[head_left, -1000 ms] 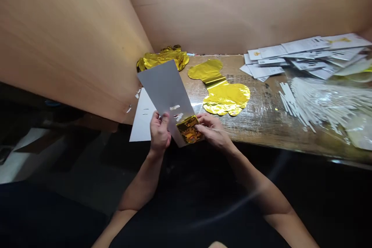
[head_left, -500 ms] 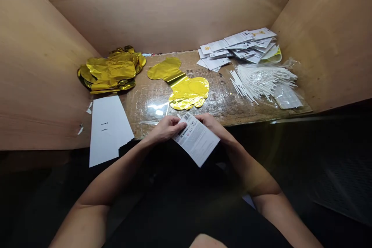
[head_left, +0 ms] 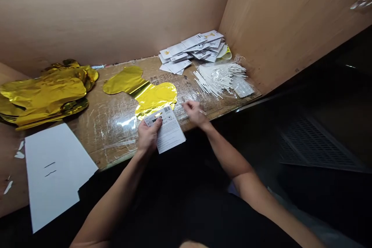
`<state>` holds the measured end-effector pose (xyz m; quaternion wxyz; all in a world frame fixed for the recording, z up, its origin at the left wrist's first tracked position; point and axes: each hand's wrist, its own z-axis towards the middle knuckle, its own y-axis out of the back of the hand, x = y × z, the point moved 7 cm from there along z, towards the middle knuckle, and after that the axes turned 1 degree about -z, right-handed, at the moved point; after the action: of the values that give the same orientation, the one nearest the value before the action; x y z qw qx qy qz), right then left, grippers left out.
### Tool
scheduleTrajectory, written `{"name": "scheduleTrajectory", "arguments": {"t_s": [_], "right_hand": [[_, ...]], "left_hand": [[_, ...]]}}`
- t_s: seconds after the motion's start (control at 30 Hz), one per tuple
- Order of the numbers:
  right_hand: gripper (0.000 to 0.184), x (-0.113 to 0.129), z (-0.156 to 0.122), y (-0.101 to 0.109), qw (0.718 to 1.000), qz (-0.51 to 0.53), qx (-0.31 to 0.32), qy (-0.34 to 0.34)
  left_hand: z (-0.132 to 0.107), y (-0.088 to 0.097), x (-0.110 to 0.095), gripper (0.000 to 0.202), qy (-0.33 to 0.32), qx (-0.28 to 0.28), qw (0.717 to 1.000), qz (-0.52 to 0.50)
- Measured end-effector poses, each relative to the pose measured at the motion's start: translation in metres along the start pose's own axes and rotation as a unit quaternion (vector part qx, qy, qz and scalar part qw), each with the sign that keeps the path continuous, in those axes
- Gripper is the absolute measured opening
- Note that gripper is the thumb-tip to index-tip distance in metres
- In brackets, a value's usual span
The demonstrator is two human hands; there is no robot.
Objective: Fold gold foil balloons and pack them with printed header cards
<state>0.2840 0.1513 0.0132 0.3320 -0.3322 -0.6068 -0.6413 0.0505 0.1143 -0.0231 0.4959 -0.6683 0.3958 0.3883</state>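
My left hand (head_left: 148, 136) is shut on a white printed card (head_left: 170, 132) with a barcode, which rests partly over the lower lobe of a gold foil balloon (head_left: 154, 97) lying flat on the table. My right hand (head_left: 194, 113) is off the card, to its right, above the plastic-covered tabletop and nearest a bundle of white sticks (head_left: 216, 78). That hand's fingers are loosely curled, and it seems to hold nothing.
A heap of gold foil balloons (head_left: 43, 95) lies at the table's left end, above a white cut sheet (head_left: 55, 170). Several white printed cards (head_left: 188, 50) are piled at the back. Wooden panels (head_left: 279, 23) wall the table's back and right.
My right hand has let go of the printed card and moved right, toward the sticks. My left hand keeps the card, now lower on the balloon's edge. The view has swung left.
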Motion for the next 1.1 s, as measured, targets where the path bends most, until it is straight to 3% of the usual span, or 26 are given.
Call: {"name": "scheduleTrajectory", "arguments": {"t_s": [0.07, 0.17, 0.27, 0.5, 0.67, 0.73, 0.83, 0.87, 0.93, 1.03, 1.1], "right_hand": [[0.031, -0.021, 0.03, 0.045, 0.975, -0.195, -0.09, -0.057], [0.037, -0.041, 0.065, 0.078, 0.919, -0.371, -0.078, -0.111], [0.039, -0.047, 0.081, 0.075, 0.894, -0.435, -0.013, -0.105], [0.035, -0.04, 0.102, 0.07, 0.887, -0.448, 0.062, -0.093], [0.032, -0.013, 0.11, 0.085, 0.888, -0.449, 0.043, -0.086], [0.024, 0.007, 0.094, 0.074, 0.919, -0.388, 0.042, -0.058], [0.024, 0.039, 0.045, 0.028, 0.985, -0.104, 0.137, 0.008], [0.024, 0.049, 0.025, 0.009, 0.983, -0.006, 0.181, 0.02], [0.023, 0.061, -0.007, -0.021, 0.97, 0.093, 0.224, 0.021], [0.026, 0.064, -0.027, -0.05, 0.965, 0.111, 0.236, 0.015], [0.033, 0.06, -0.026, -0.057, 0.971, 0.104, 0.212, 0.022]], "left_hand": [[0.001, 0.002, 0.008, 0.063, 0.029, -0.007, 0.999, -0.012], [0.005, 0.008, 0.009, 0.058, 0.067, -0.007, 0.997, -0.023], [0.008, 0.014, 0.005, 0.049, 0.1, -0.005, 0.994, -0.044], [0.018, 0.028, -0.004, 0.036, 0.12, -0.021, 0.99, -0.078], [0.015, 0.032, -0.011, 0.033, 0.113, -0.024, 0.989, -0.09], [0.012, 0.034, -0.013, 0.033, 0.1, -0.034, 0.989, -0.1], [0.01, 0.039, -0.013, 0.037, 0.081, -0.056, 0.989, -0.113], [0.01, 0.04, -0.012, 0.039, 0.077, -0.06, 0.988, -0.117], [0.01, 0.042, -0.01, 0.044, 0.073, -0.057, 0.988, -0.12], [0.009, 0.039, -0.007, 0.049, 0.076, -0.038, 0.99, -0.111], [0.004, 0.035, -0.005, 0.054, 0.067, -0.03, 0.992, -0.101]]}}
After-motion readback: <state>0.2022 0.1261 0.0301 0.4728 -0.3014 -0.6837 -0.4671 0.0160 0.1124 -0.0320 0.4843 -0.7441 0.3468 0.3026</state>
